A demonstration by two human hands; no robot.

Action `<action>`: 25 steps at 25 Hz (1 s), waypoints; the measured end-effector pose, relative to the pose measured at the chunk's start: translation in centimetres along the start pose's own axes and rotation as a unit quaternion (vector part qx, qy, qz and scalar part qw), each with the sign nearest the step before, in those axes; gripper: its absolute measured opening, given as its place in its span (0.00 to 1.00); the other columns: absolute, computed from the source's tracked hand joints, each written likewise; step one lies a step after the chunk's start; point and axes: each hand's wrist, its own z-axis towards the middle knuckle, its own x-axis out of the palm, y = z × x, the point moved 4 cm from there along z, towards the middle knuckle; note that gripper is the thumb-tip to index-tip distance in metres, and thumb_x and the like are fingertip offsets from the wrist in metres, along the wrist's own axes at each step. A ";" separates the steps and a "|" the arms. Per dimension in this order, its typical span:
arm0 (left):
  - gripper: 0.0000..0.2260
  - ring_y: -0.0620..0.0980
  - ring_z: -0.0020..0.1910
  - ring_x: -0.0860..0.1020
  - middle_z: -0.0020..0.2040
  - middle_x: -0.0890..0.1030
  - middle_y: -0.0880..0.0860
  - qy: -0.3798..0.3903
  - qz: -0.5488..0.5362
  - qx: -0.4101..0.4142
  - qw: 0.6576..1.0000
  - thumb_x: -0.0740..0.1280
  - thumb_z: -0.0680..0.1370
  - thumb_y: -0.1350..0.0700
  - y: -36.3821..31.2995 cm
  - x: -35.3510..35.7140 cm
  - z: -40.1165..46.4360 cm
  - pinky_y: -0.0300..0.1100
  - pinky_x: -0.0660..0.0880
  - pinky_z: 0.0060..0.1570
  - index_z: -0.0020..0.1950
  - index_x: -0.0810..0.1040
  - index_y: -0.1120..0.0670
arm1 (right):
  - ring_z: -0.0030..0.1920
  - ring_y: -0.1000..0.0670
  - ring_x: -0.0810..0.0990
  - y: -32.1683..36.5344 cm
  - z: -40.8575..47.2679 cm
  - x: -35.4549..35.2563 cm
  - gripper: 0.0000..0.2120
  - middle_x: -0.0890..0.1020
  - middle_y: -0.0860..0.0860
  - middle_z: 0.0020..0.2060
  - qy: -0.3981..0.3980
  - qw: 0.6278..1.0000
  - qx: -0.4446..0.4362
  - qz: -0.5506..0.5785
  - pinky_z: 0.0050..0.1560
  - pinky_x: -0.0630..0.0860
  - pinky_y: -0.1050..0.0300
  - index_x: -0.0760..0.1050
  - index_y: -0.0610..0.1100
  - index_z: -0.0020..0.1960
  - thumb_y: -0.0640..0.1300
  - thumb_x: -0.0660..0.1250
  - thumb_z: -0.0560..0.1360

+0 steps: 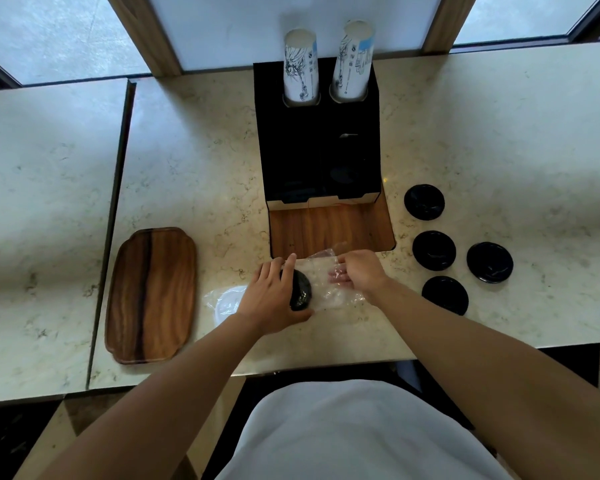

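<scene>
Unbagging: my left grip is clasping the lid through the bag, right grip pinching the bag; next, probably sliding it out.

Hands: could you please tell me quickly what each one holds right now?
Left hand: grips the black lids through the clear bag.
Right hand: grips the clear bag's open end.

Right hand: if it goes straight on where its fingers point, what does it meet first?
Probably the black lids in the clear bag, gripped by the left hand; the right hand points at them. Depth is unclear.
</scene>
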 end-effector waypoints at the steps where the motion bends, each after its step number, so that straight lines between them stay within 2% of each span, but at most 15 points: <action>1: 0.54 0.59 0.74 0.64 0.75 0.65 0.58 0.000 0.008 -0.002 1.000 0.64 0.68 0.25 0.5 0.0 -0.3 0.55 0.61 0.75 0.82 0.50 0.56 | 0.41 0.41 0.86 -0.1 -0.1 0.1 0.12 0.85 0.37 0.47 0.036 0.999 0.020 0.010 0.39 0.85 0.53 0.78 0.32 0.54 0.34 0.56 0.82; 3: 0.55 0.59 0.72 0.66 0.73 0.67 0.57 0.001 0.021 -0.004 1.000 0.62 0.66 0.23 1.4 0.0 -0.8 0.55 0.62 0.75 0.82 0.52 0.56 | 0.47 0.39 0.88 -0.4 0.3 0.1 0.13 0.85 0.36 0.50 0.092 0.995 0.036 -0.023 0.47 0.86 0.50 0.79 0.31 0.56 0.31 0.56 0.83; 8: 0.55 0.58 0.68 0.69 0.70 0.70 0.56 0.005 0.040 -0.025 0.999 0.66 0.65 0.25 2.9 0.6 -1.5 0.54 0.63 0.73 0.81 0.55 0.57 | 0.49 0.44 0.88 -0.4 1.1 0.1 0.10 0.86 0.39 0.51 0.163 0.983 0.031 -0.077 0.49 0.85 0.54 0.80 0.35 0.58 0.30 0.65 0.80; 10: 0.54 0.58 0.68 0.69 0.70 0.71 0.56 0.011 0.039 -0.037 0.998 0.66 0.65 0.25 3.2 0.8 -1.6 0.54 0.63 0.73 0.80 0.56 0.57 | 0.46 0.45 0.88 -0.2 1.0 0.5 0.09 0.87 0.38 0.51 0.183 0.978 0.033 -0.091 0.42 0.84 0.58 0.80 0.35 0.58 0.31 0.68 0.78; 13: 0.53 0.59 0.67 0.69 0.69 0.72 0.56 0.014 0.039 -0.044 0.998 0.67 0.65 0.26 3.3 1.1 -1.6 0.54 0.63 0.72 0.78 0.60 0.58 | 0.42 0.45 0.88 -0.2 1.1 1.4 0.08 0.84 0.32 0.53 0.193 0.977 0.042 -0.086 0.29 0.79 0.62 0.78 0.28 0.56 0.28 0.68 0.77; 17: 0.48 0.57 0.64 0.71 0.64 0.74 0.55 -0.003 0.032 -0.048 0.998 0.68 0.65 0.26 3.5 1.3 -1.3 0.52 0.66 0.67 0.73 0.67 0.57 | 0.39 0.45 0.88 -0.1 1.1 2.1 0.13 0.83 0.31 0.53 0.193 0.978 0.044 -0.069 0.27 0.79 0.63 0.77 0.27 0.59 0.28 0.70 0.75; 22: 0.45 0.55 0.59 0.72 0.59 0.75 0.54 -0.016 0.022 -0.046 0.999 0.69 0.64 0.25 3.8 1.5 -1.1 0.51 0.67 0.61 0.68 0.73 0.57 | 0.34 0.50 0.84 0.2 0.3 2.4 0.09 0.85 0.34 0.48 0.208 0.971 0.036 -0.111 0.28 0.78 0.64 0.81 0.30 0.56 0.29 0.70 0.75; 25: 0.45 0.56 0.56 0.74 0.57 0.76 0.54 -0.030 0.017 -0.045 0.998 0.68 0.62 0.24 3.9 1.6 -1.1 0.51 0.69 0.59 0.65 0.75 0.57 | 0.31 0.53 0.80 0.6 -0.4 2.8 0.04 0.84 0.43 0.35 0.249 0.961 0.028 -0.115 0.30 0.78 0.64 0.83 0.34 0.49 0.34 0.74 0.74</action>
